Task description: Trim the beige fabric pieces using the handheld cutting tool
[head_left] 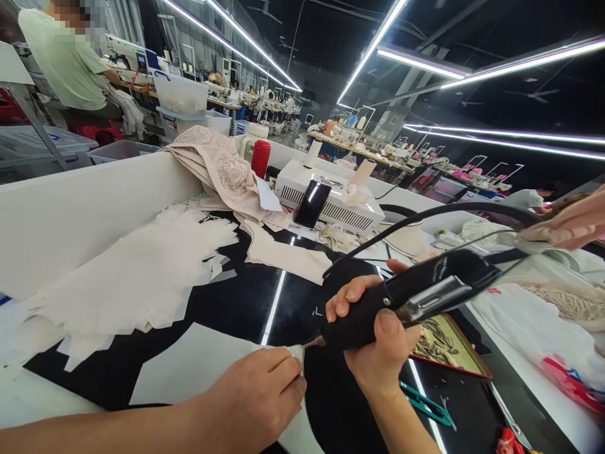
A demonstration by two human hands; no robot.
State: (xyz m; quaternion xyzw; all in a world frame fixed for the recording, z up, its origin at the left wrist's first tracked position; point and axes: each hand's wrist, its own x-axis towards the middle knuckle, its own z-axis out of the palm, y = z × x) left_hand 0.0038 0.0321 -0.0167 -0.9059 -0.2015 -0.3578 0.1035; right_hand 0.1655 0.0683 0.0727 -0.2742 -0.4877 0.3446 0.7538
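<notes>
"White sheet (198,366), foreground: where is it, and how are your hands placed?"

"It lies on the black tabletop (231,315), its edge pinched in your left hand (265,391). Apart from it, your right hand (378,353) grips the black handheld tool (432,274), tip beside your left fingers."

"Containers, near to far?"

"Beside your right wrist, a tray (472,360) of seed-like pieces; rightward, a white plastic bag (520,334) near lace fabric (562,302); far left, a clear tub (179,94), contents pale, indistinct."

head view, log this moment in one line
left hand: pinches sheet; right hand: grips black tool; tip: near sheet edge; phone: by white box
</notes>
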